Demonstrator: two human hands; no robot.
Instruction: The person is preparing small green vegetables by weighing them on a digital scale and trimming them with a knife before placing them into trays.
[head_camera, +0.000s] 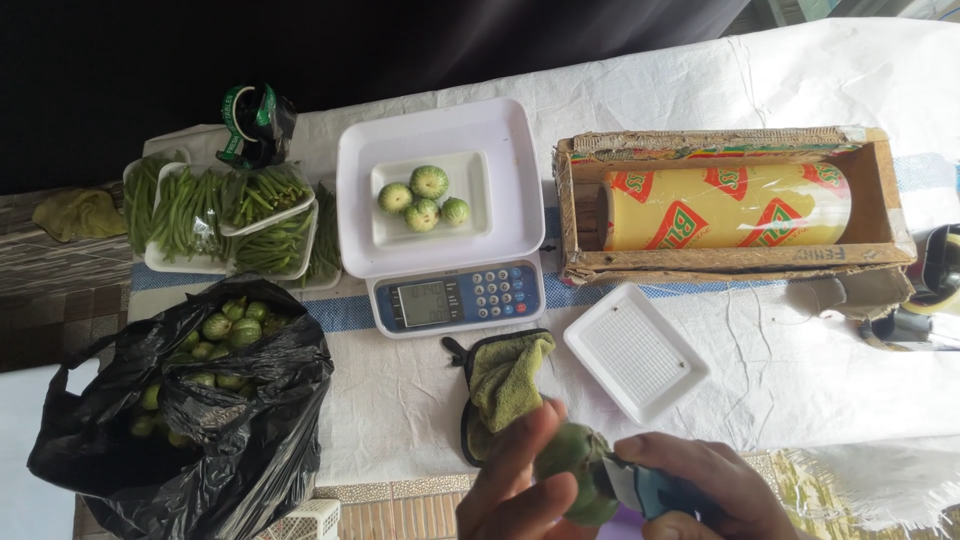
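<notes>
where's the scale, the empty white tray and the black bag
scale (455, 297), head view, on its keypad panel
empty white tray (636, 352), head view, on its gridded floor
black bag (255, 420), head view, on its crumpled right side

Small round green eggplant (568, 452), smooth-skinned, which I hold in the fingers of my left hand (510, 485) at the bottom edge of view. Blue-handled knife (650, 490), gripped in my right hand (700, 485), its blade touching the eggplant's right side.
</notes>
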